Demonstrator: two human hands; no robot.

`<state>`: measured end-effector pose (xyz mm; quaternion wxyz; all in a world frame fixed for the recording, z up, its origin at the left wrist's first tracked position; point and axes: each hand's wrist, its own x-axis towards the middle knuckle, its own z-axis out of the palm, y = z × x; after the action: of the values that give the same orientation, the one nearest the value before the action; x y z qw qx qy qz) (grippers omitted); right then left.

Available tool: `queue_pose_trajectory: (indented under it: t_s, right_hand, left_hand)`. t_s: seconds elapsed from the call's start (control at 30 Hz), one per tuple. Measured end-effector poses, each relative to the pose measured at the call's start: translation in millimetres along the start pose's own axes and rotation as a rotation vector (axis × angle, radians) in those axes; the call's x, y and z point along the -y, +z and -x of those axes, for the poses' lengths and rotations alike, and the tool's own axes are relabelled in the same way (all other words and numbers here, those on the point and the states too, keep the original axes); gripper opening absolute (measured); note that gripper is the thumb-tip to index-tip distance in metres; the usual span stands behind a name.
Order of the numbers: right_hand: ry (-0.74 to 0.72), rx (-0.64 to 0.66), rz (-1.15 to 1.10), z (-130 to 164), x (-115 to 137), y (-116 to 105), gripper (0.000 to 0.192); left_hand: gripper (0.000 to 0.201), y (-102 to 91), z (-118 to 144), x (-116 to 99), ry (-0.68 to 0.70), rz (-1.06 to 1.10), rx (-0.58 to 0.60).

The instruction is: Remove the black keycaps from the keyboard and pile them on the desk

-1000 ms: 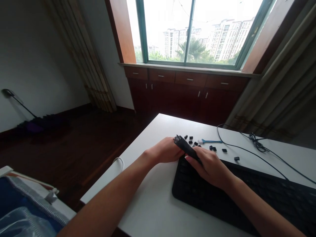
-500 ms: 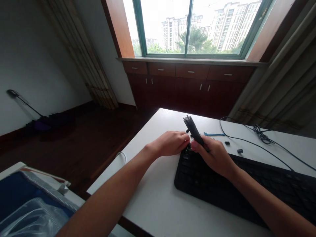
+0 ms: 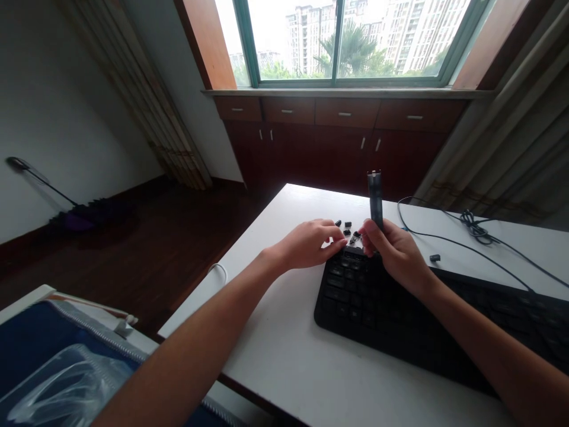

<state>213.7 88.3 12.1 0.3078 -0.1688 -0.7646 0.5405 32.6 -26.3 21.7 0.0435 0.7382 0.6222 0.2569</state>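
Note:
A black keyboard (image 3: 427, 323) lies on the white table (image 3: 302, 367). My right hand (image 3: 395, 252) grips a long dark bar (image 3: 376, 198), a wide key pulled off the keyboard by its look, and holds it upright above the keyboard's far left corner. My left hand (image 3: 311, 243) rests at that same corner, fingertips pinched on a small black piece; what it is stays unclear. Several loose black keycaps (image 3: 347, 224) lie on the table just beyond both hands.
A black cable (image 3: 471, 234) runs across the table's far right, with one loose keycap (image 3: 434, 257) near it. A white cord loop (image 3: 217, 270) hangs at the table's left edge. A blue bag (image 3: 57, 367) sits at lower left. Cabinets stand under the window.
My right hand lifted the long dark bar from lying low over the keyboard to standing upright. My left hand moved slightly right onto the keyboard's corner. The view tilted downward.

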Motion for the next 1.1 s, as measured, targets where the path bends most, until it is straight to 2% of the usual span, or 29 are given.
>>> queue_pose_trajectory:
  t_s: [0.07,0.17,0.23,0.3,0.37,0.47,0.63,0.8,0.93,1.0,1.1]
  right_hand:
    - [0.038,0.082,0.054,-2,4,-6,0.037]
    - [0.125,0.271,0.198,-5,14,-21,0.039]
    - [0.165,0.326,0.254,-6,23,-32,0.04]
    - [0.177,0.371,0.201,-6,31,-40,0.041]
    - [0.167,0.36,0.072,-6,39,-44,0.041]
    - [0.176,0.256,-0.105,-5,50,-43,0.04]
    - [0.289,0.185,-0.201,1,60,-37,0.036]
    - [0.315,0.122,-0.163,6,60,-31,0.05]
    - [0.255,0.072,-0.033,6,54,-29,0.048]
    - [0.273,0.103,0.047,7,50,-30,0.044]
    - [0.339,0.221,0.154,8,45,-33,0.041]
  left_hand:
    - [0.025,1.8,0,2,-0.005,0.02,0.024]
    - [0.022,3.8,0,4,-0.042,0.103,0.034]
    - [0.021,4.7,0,5,-0.065,0.156,0.026]
    - [0.02,5.3,0,6,-0.078,0.193,0.015]
    - [0.02,5.6,-1,7,-0.085,0.215,0.015]
    - [0.02,5.2,0,8,-0.078,0.245,0.036]
    - [0.02,4.6,1,8,-0.047,0.286,0.063]
    - [0.021,2.9,0,5,-0.045,0.258,0.076]
    - [0.02,0.0,-1,2,-0.034,0.229,0.064]
    - [0.021,-0.8,-2,2,-0.035,0.217,0.031]
    - [0.023,-2.2,-1,3,-0.035,0.236,0.009]
